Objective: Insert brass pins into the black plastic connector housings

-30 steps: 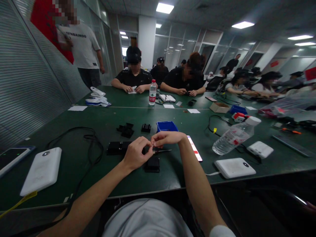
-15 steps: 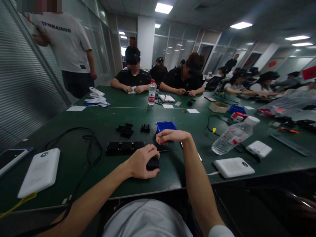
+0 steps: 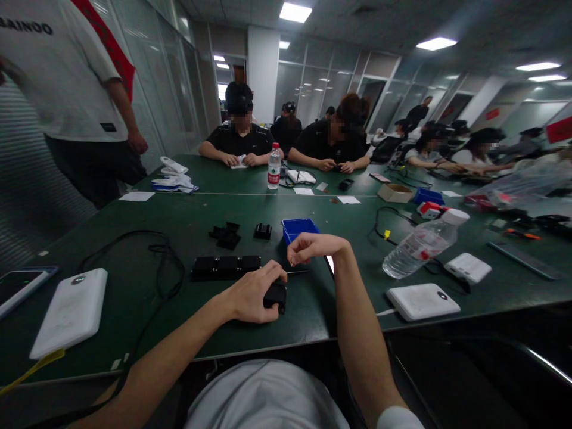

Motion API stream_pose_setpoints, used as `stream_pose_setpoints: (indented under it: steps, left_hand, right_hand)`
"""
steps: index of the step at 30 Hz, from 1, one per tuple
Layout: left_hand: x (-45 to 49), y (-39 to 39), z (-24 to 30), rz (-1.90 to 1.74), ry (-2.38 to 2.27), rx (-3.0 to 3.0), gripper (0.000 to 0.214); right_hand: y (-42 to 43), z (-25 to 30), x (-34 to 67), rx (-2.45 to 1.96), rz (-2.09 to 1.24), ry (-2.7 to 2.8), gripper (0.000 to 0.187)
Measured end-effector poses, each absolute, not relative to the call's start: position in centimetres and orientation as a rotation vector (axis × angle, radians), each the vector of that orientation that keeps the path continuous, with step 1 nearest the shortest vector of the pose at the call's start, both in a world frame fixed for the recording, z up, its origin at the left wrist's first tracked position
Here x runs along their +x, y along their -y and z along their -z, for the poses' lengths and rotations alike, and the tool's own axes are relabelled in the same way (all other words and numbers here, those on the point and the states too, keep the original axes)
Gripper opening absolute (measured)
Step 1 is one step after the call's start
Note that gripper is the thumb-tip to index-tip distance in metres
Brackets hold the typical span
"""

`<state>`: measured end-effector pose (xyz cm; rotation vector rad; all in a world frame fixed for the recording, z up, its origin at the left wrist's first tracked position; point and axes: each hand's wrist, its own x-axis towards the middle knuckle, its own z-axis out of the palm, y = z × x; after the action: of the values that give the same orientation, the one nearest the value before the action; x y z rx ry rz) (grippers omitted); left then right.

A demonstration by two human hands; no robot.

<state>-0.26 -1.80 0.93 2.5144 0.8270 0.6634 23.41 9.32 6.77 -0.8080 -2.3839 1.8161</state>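
Observation:
My left hand (image 3: 255, 293) is wrapped round a small black box-like part (image 3: 276, 294), which rests on the green table. My right hand (image 3: 309, 249) is bent at the wrist, fingertips pinched together beside the blue tray (image 3: 297, 227); whatever they may hold is too small to make out. Between the hands lies a thin dark pointed object (image 3: 298, 272). Just left of my left hand, black block-like parts (image 3: 226, 267) stand in a row. Beyond them are another black part (image 3: 263, 231) and a small heap of flat black pieces (image 3: 226, 235).
White power banks lie left (image 3: 71, 310) and right (image 3: 423, 300). A clear water bottle (image 3: 420, 247) leans over to the right. A black cable (image 3: 167, 268) loops across the left side. Across the table (image 3: 134, 214) sit two people; another person (image 3: 84, 101) stands at left.
My right hand has shifted slightly right and its fingers are more curled. More of the black part shows in my left hand. The standing person has come nearer, towards the left edge.

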Motion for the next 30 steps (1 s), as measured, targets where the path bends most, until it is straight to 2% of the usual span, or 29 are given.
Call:
stream_pose_setpoints:
  steps: [5, 15, 24, 30]
  left_hand:
    - [-0.4, 1.7, -0.9, -0.678, -0.855, 2.488, 0.048]
    - [-0.4, 1.2, -0.6, -0.707, -0.995, 2.58, 0.031]
    - [-0.4, 1.2, -0.7, -0.735, -0.997, 2.648, 0.024]
    - [-0.4, 1.1, -0.6, -0.745, -1.007, 2.68, 0.023]
  right_hand:
    - [-9.1, -6.3, 23.5, -0.816, -1.82, 2.41, 0.027]
    - [-7.8, -6.5, 22.4, -1.068, -1.867, 2.558, 0.033]
    - [-7.3, -6.1, 20.9, -1.239, -1.856, 2.61, 0.018]
    - [-7.3, -5.9, 20.6, -1.279, -1.853, 2.616, 0.016]
